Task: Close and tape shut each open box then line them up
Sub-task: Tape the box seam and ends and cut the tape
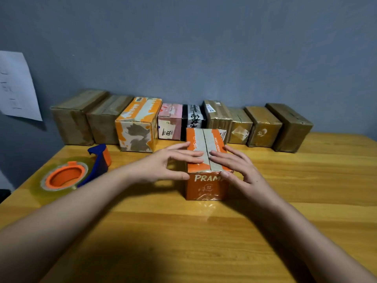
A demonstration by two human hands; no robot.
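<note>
- Your left hand (173,160) and right hand (234,164) lie flat on top of the orange PRAMY box (206,160), fingers straight and pressing one flap each, thumbs down over the near edge. Neither hand grips anything; you are holding the flaps down so that the seam stays closed.
- The box stands in the middle of the wooden table (204,231), its two top flaps meeting along a dark centre line. No tape is visible across that line, so the sealing step seems not yet done.
- The tape dispenser (77,170), blue frame with an orange hub and a clear roll, lies to your left, near your left forearm, probably kept within reach for that hand.
- Beyond, a row of closed boxes (183,121) stands side by side against the grey wall (183,48). This box would likely join that row once taped.
- A sheet of paper (16,86) hangs on the wall at far left.
</note>
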